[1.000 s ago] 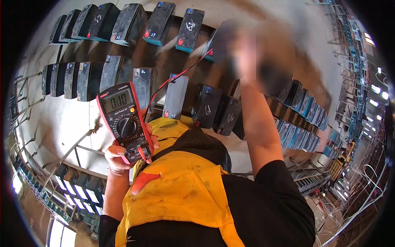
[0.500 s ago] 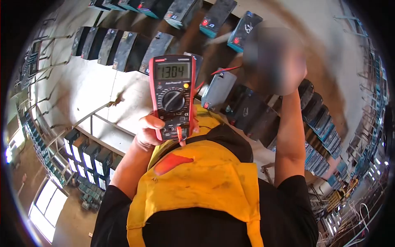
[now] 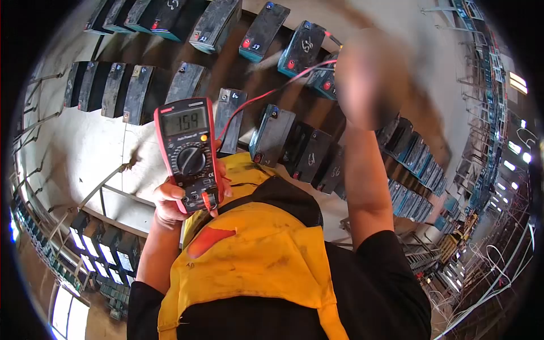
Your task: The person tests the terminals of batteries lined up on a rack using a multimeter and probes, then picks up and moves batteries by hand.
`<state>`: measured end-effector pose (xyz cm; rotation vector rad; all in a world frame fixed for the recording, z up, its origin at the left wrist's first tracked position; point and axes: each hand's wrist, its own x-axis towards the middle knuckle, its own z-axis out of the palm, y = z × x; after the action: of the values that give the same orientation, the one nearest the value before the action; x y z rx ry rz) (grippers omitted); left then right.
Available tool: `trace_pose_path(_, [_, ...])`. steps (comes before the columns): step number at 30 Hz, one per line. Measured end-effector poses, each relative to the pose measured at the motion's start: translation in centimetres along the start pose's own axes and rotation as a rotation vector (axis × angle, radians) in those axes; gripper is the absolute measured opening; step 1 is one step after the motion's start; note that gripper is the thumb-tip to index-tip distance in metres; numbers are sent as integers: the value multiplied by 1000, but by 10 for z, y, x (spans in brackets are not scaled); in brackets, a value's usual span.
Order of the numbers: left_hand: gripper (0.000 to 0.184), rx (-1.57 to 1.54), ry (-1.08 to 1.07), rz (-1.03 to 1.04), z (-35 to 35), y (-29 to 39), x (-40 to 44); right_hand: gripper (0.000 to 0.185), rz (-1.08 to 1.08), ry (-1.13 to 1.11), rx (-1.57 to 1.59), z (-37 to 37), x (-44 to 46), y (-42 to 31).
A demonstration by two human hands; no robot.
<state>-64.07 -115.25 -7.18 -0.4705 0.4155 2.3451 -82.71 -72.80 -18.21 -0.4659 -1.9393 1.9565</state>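
Left fingers (image 3: 170, 191) hold the meter (image 3: 191, 161); right hand (image 3: 361, 88) blurred, its grip indeterminable. The lead (image 3: 277, 89), strung across batteries (image 3: 306, 46), could snag on a terminal (image 3: 290, 64) if pulled sideways.

Multimeter (image 3: 161, 136): its rim was red, its face black with small white lettering.
Display (image 3: 184, 120): it was grey-green with dark digits.
Dial (image 3: 191, 161): it was black, ringed by fine pale markings.
Button (image 3: 204, 137): this was yellow-orange.
Plug (image 3: 206, 199): it was bright orange-red.
Test lead (image 3: 249, 101): it showed mainly red.
Batteries (image 3: 264, 28): their tops ranged from near-black to mid grey, scuffed paler, some scrawled in white; several had teal sides.
Terminals (image 3: 246, 43): some were red, others blue.
Apron (image 3: 255, 269): it was yellow, blotched with dark smudges.
Patch (image 3: 209, 242): this was orange-red.
Sleeve (image 3: 391, 255): it was plain black.
Surface (image 3: 96, 156): it was pale grey to near-white.
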Motion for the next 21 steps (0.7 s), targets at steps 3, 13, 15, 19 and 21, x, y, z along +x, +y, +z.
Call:
trace_pose_path(3, [113,-44,-86,0,-19,12,-6,34,6,-24,-19,27,4,8])
trace_pose_path(13, [116,-17,76,21,-18,26,-9,38,33,-15,-108,40,10,23])
trace_pose_path(15, [118,-13,63,6,-19,27,-7,36,49,3,-111,40,12,23])
trace_pose_path(19, [121,-8,45,-8,-18,30,-3,31,81,-11,-88,41,17,20])
trace_pose_path(21, [122,8,51,-11,-19,31,-1,29,99,8,-97,43,18,21])
